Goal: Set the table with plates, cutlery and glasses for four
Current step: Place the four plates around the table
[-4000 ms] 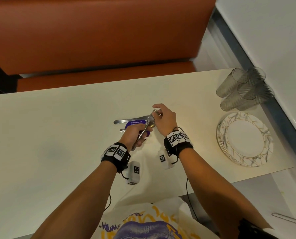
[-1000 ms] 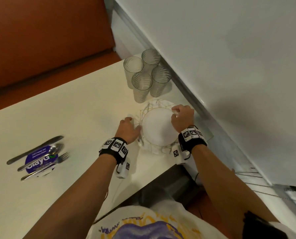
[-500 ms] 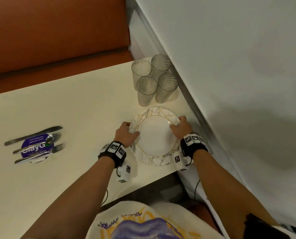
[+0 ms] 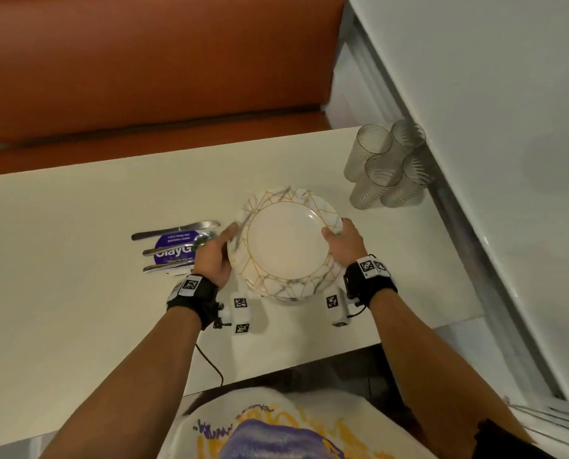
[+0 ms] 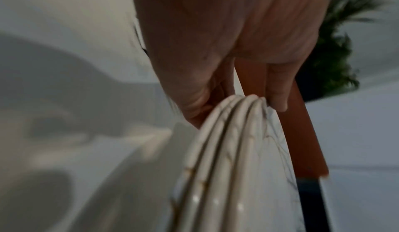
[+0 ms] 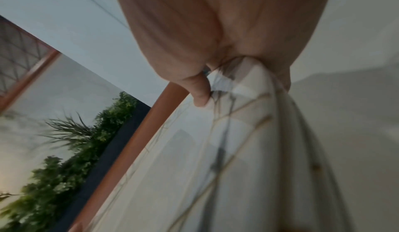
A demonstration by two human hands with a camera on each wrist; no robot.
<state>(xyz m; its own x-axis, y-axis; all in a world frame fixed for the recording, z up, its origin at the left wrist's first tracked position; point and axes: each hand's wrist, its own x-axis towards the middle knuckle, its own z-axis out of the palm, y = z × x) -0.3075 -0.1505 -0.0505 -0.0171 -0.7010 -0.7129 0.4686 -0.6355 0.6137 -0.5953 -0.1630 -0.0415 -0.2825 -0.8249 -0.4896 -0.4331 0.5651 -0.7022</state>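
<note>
- The stack of plates point(image 4: 286, 241) is held clear of the table point(image 4: 78, 293), carried between both hands; only the top plate's face shows from the head view, while the left wrist view point(image 5: 233, 150) shows several stacked rims edge-on, their exact count hard to make out in the blur.
- The left hand point(image 4: 212, 260) grips the left edge of the stack: in the left wrist view point(image 5: 215, 39) the thumb lies on top of the rims and fingers curl beneath. Its fingertips are motion-blurred from above.
- The right hand point(image 4: 344, 241) pinches the right edge, thumb over the marbled rim and fingers hidden under the plates; the right wrist view point(image 6: 215, 39) confirms the rim wedged between thumb and palm.
- The left hand covers part of the cutlery: the knife point(image 4: 174, 230) lies farthest, the spoon point(image 4: 174, 248) in the middle with its bowl partly behind the fingers, and the fork point(image 4: 164, 268) nearest, its head end hidden behind the wrist. All three rest across a purple round coaster point(image 4: 174, 251), whose lettering is partly covered.
- Four ribbed glasses point(image 4: 387, 167) stand clustered at the far right corner of the table, by the wall.
- Half a second earlier the stack sat at the right end of the table just near the glasses; now it has come leftward, beside the cutlery and well apart from the glasses.
</note>
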